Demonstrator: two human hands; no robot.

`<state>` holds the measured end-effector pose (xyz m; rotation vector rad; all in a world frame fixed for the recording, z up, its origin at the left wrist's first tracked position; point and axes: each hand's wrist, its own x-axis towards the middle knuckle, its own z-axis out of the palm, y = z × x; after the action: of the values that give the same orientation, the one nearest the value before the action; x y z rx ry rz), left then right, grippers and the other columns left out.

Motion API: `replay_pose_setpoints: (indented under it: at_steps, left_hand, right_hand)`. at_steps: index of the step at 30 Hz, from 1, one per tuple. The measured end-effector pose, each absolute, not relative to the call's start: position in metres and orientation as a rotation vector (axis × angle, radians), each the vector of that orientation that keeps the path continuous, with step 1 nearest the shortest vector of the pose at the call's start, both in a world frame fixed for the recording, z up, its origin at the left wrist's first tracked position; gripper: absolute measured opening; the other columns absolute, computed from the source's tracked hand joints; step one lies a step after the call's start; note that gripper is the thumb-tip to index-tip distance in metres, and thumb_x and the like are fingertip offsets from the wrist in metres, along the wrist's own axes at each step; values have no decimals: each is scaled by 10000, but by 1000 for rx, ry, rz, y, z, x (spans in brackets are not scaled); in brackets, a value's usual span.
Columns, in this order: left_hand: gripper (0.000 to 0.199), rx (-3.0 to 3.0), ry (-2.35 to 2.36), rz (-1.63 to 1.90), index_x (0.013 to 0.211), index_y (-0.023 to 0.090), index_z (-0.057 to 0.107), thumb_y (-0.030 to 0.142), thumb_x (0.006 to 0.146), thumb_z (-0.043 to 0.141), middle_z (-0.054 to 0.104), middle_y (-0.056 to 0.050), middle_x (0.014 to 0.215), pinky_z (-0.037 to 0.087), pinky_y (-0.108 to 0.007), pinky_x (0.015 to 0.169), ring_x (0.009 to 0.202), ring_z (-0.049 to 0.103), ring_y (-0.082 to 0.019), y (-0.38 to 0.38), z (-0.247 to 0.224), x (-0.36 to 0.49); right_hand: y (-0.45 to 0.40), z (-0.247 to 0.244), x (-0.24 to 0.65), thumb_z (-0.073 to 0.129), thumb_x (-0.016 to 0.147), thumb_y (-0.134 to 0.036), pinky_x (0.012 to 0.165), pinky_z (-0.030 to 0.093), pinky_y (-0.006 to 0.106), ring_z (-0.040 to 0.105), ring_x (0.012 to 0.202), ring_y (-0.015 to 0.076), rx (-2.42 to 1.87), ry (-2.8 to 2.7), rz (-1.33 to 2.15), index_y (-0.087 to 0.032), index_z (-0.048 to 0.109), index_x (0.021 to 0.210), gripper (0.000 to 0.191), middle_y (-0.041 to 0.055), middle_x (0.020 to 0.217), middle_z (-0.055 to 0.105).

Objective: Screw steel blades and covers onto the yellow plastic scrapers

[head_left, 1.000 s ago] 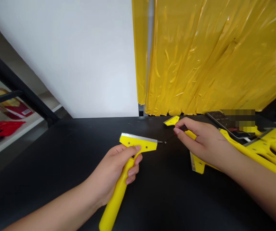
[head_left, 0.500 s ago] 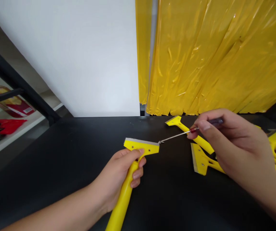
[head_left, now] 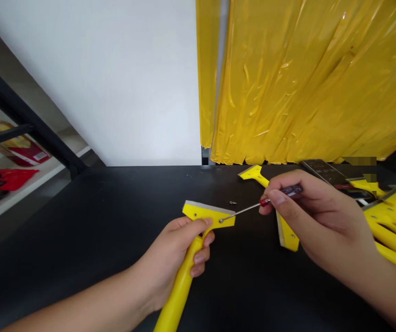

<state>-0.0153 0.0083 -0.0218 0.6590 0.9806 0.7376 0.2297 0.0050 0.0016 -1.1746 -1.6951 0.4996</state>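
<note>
A yellow plastic scraper (head_left: 209,215) is gripped in the left hand (head_left: 179,246), with the fingers wrapped round its handle, the thumb across the head and the steel blade edge facing away. The right hand (head_left: 317,221) pinches a screwdriver (head_left: 244,210) between thumb and fingers. Its thin steel shaft reaches across to a hole at the end of the scraper's head; half a second earlier the tip stopped at the head's corner. A tiny screw (head_left: 233,202) lies on the black table (head_left: 80,240) just beyond the head. Two more scrapers (head_left: 257,176) lie under and past the right hand, with a yellow pile of scrapers (head_left: 393,226) and a dark phone (head_left: 322,171) further right. Crinkled yellow plastic sheeting (head_left: 298,83) hangs behind, beside a white wall (head_left: 97,83). A red item (head_left: 14,179) sits on a shelf (head_left: 32,196) at left.
</note>
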Motion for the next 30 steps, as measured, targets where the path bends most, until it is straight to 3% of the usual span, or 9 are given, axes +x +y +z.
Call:
replay_pose_setpoints:
  at_steps: [9, 15, 23, 26, 30]
  left_hand:
    - [314, 660, 987, 712, 717, 158, 621, 358, 944, 705, 481, 30, 537, 276, -174, 405, 440, 366, -67, 10, -20, -14]
    - [285, 653, 997, 713, 738, 164, 612, 337, 939, 717, 488, 34, 554, 283, -175, 406, 443, 374, -68, 9, -20, -13]
    - [281, 675, 994, 738, 736, 154, 604, 311, 916, 751, 557, 12, 705, 300, -164, 403, 478, 394, -45, 6, -21, -10]
    - [301, 709, 995, 733, 714, 154, 599, 319, 921, 743, 538, 17, 675, 345, -166, 400, 473, 401, -51, 6, -23, -10]
    - [346, 777, 1005, 721, 686, 162, 594, 360, 934, 731, 491, 33, 591, 439, -194, 419, 463, 425, -75, 6, -27, -10]
  right_hand:
    - [7, 0, 228, 642, 1037, -346, 690, 574, 275, 693, 761, 163, -1162, -1749, 483, -308, 671, 1009, 56, -16, 844, 716]
    - [3, 5, 230, 624, 1034, -288, 600, 528, 283, 679, 689, 151, -1124, -1939, 269, -316, 633, 1051, 34, -26, 819, 719]
    - [-4, 19, 231, 600, 1004, -160, 698, 540, 285, 687, 745, 142, -846, -2267, 149, -251, 601, 1030, 95, -7, 861, 732]
    - [-7, 20, 229, 587, 1041, -228, 647, 501, 292, 702, 714, 143, -938, -2248, 12, -235, 606, 994, 51, -6, 848, 750]
    - [-11, 23, 228, 544, 1068, -381, 568, 431, 352, 676, 651, 193, -1111, -2269, -198, -225, 623, 983, 195, 18, 797, 719]
